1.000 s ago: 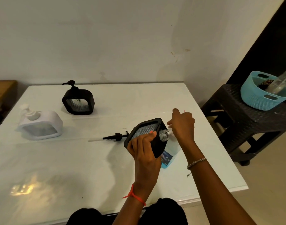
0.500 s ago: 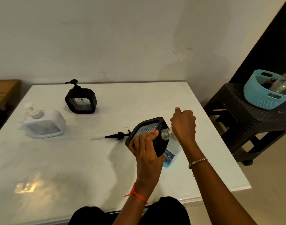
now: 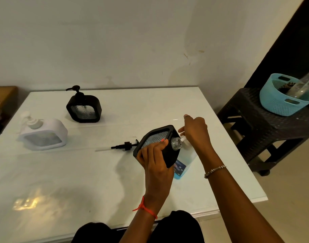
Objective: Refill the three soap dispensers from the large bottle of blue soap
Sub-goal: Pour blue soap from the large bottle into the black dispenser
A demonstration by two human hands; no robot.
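Fingers (image 3: pixel 156 148): left hand (image 3: pixel 157 170) grips uncapped dispenser (image 3: pixel 154 138), right hand (image 3: pixel 196 135) curled on soap bottle (image 3: pixel 187 157) pump, right edge of table (image 3: pixel 115 181). First fill apparently underway; two capped.

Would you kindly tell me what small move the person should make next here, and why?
Probably press the pump of the blue soap bottle down with the right hand, which already grips it. The left hand holds the black dispenser tilted, its open neck right at the pump's spout, so soap should land inside.
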